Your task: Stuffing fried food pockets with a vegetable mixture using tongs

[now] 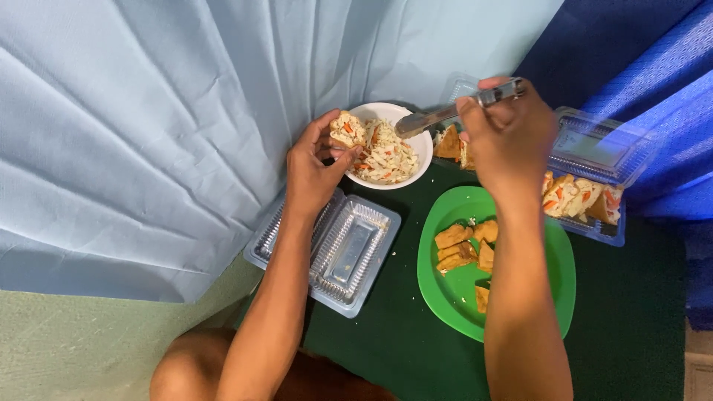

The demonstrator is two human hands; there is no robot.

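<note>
My left hand (316, 167) holds a piece of bread topped with a pale shredded filling (347, 130) over the near rim of a white bowl (422, 152). The bowl holds a shredded salad with orange bits (386, 156). My right hand (506, 137) grips the handle of a metal spoon (445, 113), whose tip rests in the bowl. Below my right forearm sits a green plate (445, 293) with several fried bread pieces (464, 246).
An open, empty clear plastic clamshell box (349, 252) lies under my left wrist. A second clear box (594, 193) at the right holds filled sandwiches. A pale blue cloth (148, 134) hangs at the left, a darker blue cloth (639, 52) at the right. The table cover (631, 327) is dark green.
</note>
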